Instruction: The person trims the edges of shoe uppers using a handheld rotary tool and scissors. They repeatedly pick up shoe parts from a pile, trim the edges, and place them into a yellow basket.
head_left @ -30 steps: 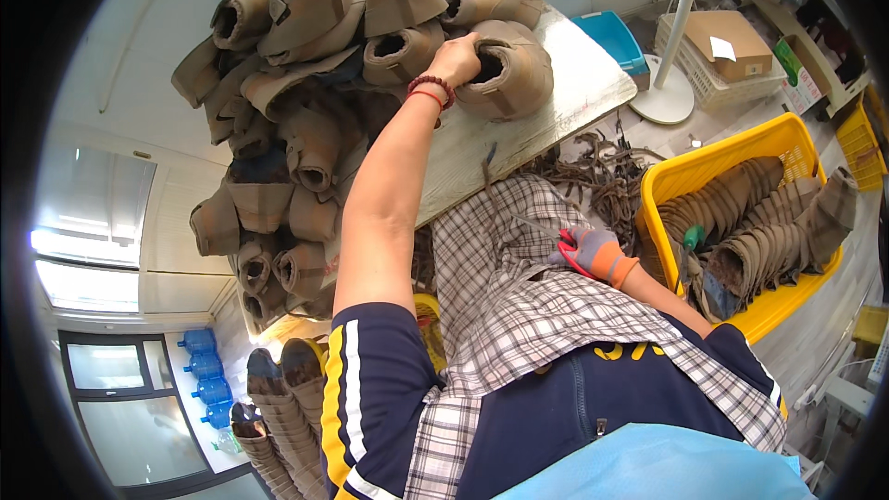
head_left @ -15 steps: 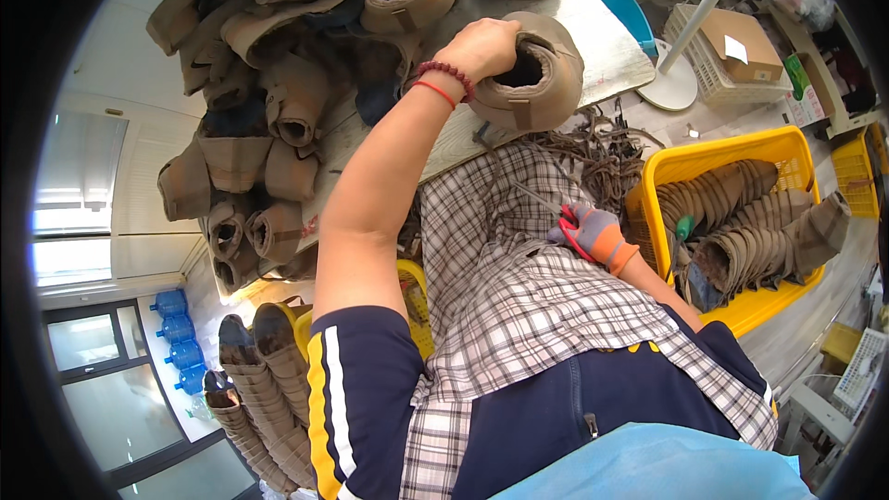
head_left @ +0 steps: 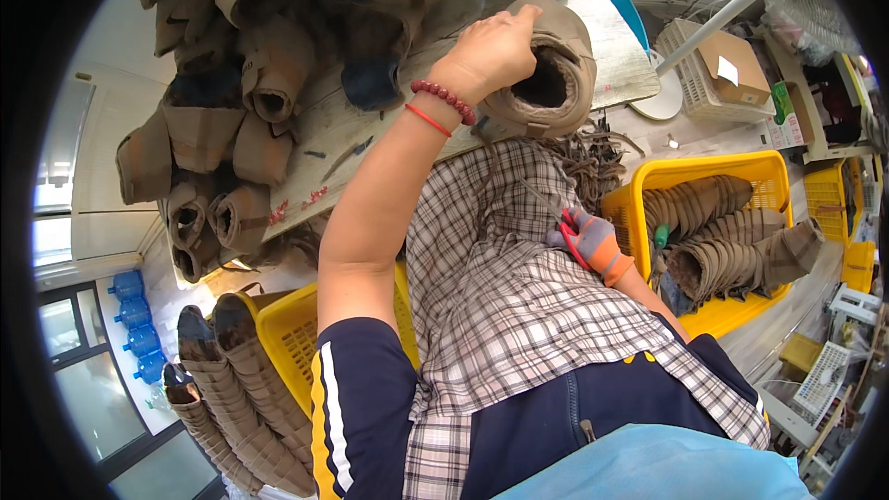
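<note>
Our bare left hand (head_left: 491, 56), with a dark-red beaded bracelet (head_left: 444, 95) and a thin red band at the wrist, is clamped on the upper left edge of a brown fabric roll with a thick, fleecy-looking lining (head_left: 574, 44). The roll sits at the near edge of a worn, whitish wooden tabletop (head_left: 625, 60), its round, dark opening turned up toward us. Our right hand (head_left: 597, 245), in a grey-and-orange knit glove, is closed around a red-handled cutting tool (head_left: 570, 233) over the black-and-white plaid apron (head_left: 505, 333) on our lap; its thin blade is hard to make out against the checks. More brown fabric rolls (head_left: 206, 134) are heaped on the tabletop's left side. Just beyond the gloved hand stands a yellow slatted plastic basket (head_left: 704, 167) holding nested rows of brown pieces (head_left: 741, 250) and something with a green handle (head_left: 661, 235). Dark brown strips (head_left: 593, 162) lie tangled near that basket, below the table edge.
</note>
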